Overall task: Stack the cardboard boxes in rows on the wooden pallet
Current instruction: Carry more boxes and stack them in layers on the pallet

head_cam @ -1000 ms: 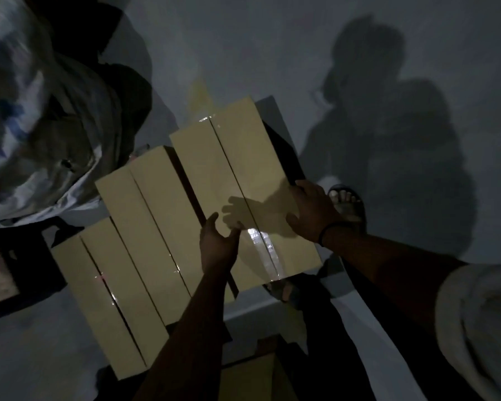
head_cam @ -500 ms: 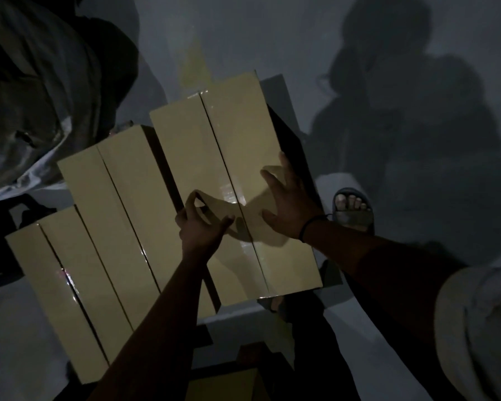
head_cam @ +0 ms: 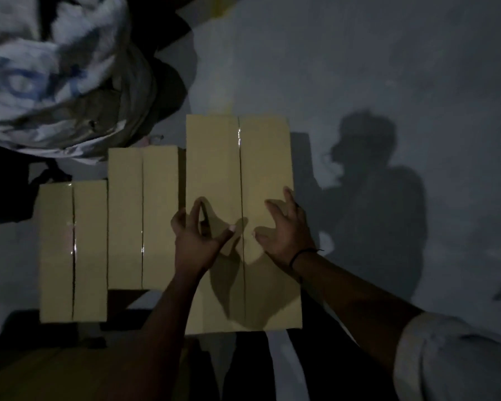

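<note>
Dim room, bare grey concrete floor [head_cam: 373,68], lit from behind the head, so the person's shadow [head_cam: 373,204] falls across it on the right

Three taped cardboard boxes lie side by side with long sides parallel and tape seams running away from the camera: left box [head_cam: 55,250], middle box [head_cam: 159,218], right box [head_cam: 214,157]. Ends are stepped, not flush: each box further right reaches further out. Right box looks larger and covers the middle box's edge; my read is it sits a tier higher, unconfirmed. Pallet: can't make it out, only dark shapes under and in front of the boxes

left hand [head_cam: 195,244] is over the right box's left edge, fingers bent and spread, thumb out toward the seam, gripping nothing. right hand [head_cam: 287,235] is over the right half, fingers splayed wide, tips near the right edge, also holding nothing; dark wristband [head_cam: 301,256] on that wrist. Both throw offset shadows on the lid, so pressing or just above it: can't tell

One hand each side of the seam suits squaring the box from both flanks without loading the taped joint. Judgement: box is down, step in hand is alignment

Next move likely needs a slide to true it with its neighbours. Risk: poor light hides any overhang. White sack [head_cam: 55,68] with blue print sits near the middle box's far end, limiting room there
</note>
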